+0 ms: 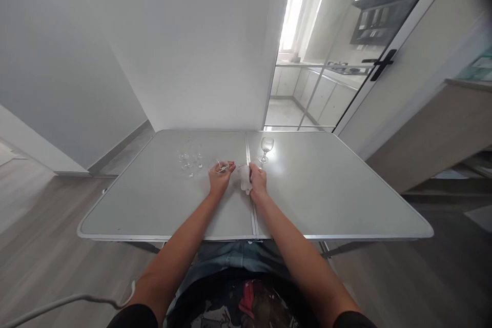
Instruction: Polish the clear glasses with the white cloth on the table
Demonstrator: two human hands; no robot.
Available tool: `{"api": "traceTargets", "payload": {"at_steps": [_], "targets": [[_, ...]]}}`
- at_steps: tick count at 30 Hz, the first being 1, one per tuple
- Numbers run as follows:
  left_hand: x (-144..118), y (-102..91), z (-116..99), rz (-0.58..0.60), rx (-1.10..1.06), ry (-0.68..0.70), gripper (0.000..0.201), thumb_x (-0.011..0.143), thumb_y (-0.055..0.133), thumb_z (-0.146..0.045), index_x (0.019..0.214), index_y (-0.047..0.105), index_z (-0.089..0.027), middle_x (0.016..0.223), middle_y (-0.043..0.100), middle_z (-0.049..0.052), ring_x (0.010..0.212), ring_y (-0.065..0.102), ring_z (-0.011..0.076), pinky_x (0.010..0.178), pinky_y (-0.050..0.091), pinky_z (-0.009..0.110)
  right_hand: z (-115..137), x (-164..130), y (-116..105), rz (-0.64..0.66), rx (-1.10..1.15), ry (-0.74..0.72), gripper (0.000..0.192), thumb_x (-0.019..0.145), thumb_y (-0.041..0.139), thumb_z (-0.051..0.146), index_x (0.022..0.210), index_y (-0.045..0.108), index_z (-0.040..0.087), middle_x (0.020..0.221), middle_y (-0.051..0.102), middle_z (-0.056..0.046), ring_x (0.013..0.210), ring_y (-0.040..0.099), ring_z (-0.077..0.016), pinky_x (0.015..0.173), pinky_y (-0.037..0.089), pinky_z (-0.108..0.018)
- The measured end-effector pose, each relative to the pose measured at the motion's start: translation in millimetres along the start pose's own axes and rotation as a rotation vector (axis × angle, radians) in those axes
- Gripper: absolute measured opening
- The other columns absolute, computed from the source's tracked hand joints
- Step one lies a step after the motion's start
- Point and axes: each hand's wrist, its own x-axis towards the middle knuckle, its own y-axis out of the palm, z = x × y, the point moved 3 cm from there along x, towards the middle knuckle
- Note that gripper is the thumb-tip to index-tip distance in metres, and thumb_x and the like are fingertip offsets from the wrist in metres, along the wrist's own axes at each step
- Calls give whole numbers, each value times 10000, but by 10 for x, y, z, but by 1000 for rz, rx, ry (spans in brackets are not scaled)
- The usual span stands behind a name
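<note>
My left hand (219,178) is closed around a clear glass (220,167), whose rim tilts toward me; its lower part is hidden by the fingers. To the right of it, my right hand (258,180) grips a small white piece (245,178) that looks like a folded cloth or tissue. The two hands are a short way apart, near the table's middle seam. Just beyond my right hand stands a clear stemmed glass (266,147). Left of my left hand, several clear glasses (185,161) stand close together, their outlines faint against the tabletop.
The pale grey folding table (326,200) has a metal edge and a seam (253,220) across its middle. Behind it rises a white wall (207,61). A glass door with a black handle (382,65) is at the back right. A white cable (88,297) runs by my left arm.
</note>
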Motion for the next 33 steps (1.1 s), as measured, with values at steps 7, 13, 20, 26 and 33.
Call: {"api": "traceTargets", "payload": {"at_steps": [7,13,20,26,33], "targets": [[3,-20,-58,23,116,20,228,814,733,-427,859,722,-203,920,759,55,879,720,195,829,570,323,324,-172,93,243,-604,-518,273,781,614,237,1045,684,241,965,681,-18,846,623,-174,768,477,-276],[-31,11,-51,95,143,34,254,815,725,-438,899,730,-198,924,754,55,863,706,192,812,563,314,173,-174,129,230,-830,-446,212,855,595,268,1036,706,274,907,704,-13,839,639,-195,750,442,-284],[-58,80,-110,253,172,153,175,823,722,-399,860,757,-231,951,727,60,924,681,212,871,558,364,190,-153,43,161,-820,-402,176,856,601,239,936,735,320,940,670,-25,822,614,-196,710,402,-279],[-77,132,-135,300,81,144,425,819,738,-408,1217,693,-269,1181,617,74,1066,628,203,905,569,352,215,-103,-29,110,-708,-399,180,820,639,215,907,747,329,1016,641,-7,799,594,-167,710,414,-269],[-81,124,-58,306,223,70,260,968,499,-368,1012,719,-236,964,532,54,739,523,142,621,467,260,506,328,-621,-314,-640,-307,232,878,589,396,896,770,251,1042,722,-54,909,649,-211,863,464,-313]]}}
